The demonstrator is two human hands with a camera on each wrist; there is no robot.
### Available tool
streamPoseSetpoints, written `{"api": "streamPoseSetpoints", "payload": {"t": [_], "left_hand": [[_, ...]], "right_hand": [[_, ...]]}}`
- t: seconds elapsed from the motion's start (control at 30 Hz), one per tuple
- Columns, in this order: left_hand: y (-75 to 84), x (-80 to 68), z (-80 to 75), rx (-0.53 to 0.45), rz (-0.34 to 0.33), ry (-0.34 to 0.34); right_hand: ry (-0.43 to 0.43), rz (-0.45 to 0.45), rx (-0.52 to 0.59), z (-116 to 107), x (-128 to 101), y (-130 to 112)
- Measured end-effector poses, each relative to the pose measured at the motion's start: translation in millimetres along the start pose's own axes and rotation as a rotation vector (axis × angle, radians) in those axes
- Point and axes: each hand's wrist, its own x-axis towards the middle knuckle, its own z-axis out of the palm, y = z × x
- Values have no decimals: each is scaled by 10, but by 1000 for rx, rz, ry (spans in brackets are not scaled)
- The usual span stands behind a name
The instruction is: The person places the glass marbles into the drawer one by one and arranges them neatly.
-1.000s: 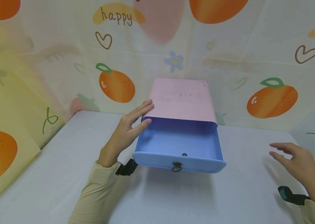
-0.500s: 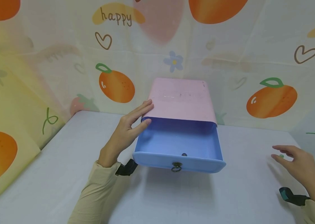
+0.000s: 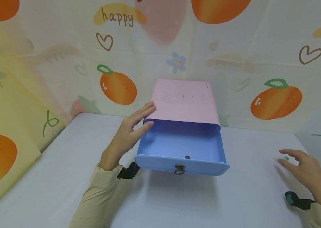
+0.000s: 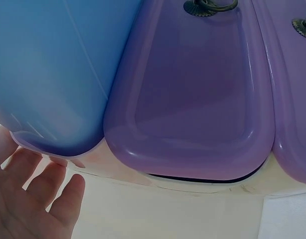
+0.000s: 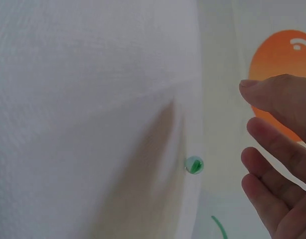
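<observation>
A drawer cabinet with a pink top [image 3: 184, 99] stands at the back of the table, its blue drawer [image 3: 163, 144] pulled out. My left hand [image 3: 126, 133] rests against its left side, fingers extended onto the pink edge and thumb by the drawer opening. In the left wrist view, the fingers touch the cabinet beside the blue drawer [image 4: 53, 74]. Off to the right, my right hand [image 3: 305, 167] hovers with thumb and fingers apart, holding nothing. A clear marble with green inside [image 5: 194, 165] lies on the table near its fingertips.
A small dark round thing [image 3: 187, 157] shows inside the drawer near its front. The drawer front carries a ring pull [image 3: 179, 170]. Two purple drawers, one nearer [image 4: 193, 89], sit closed beside the blue one. A printed fruit cloth [image 3: 229, 57] hangs behind the table.
My right hand has shifted slightly right and toward me, so the green marble shows more clearly between thumb and fingers. The left hand and drawer have stayed put.
</observation>
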Motion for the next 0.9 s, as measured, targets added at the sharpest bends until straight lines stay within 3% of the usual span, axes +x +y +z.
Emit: {"api": "streamPoseSetpoints", "payload": {"t": [0.27, 0.73, 0.9], "left_hand": [[-8, -3, 3, -8, -6, 2], [-4, 2, 2, -9, 6, 4], [0, 4, 2, -9, 6, 5]], "right_hand": [[-68, 34, 3, 16, 19, 75], [-78, 45, 18, 38, 6, 167], [-135, 57, 27, 52, 21, 228]]}}
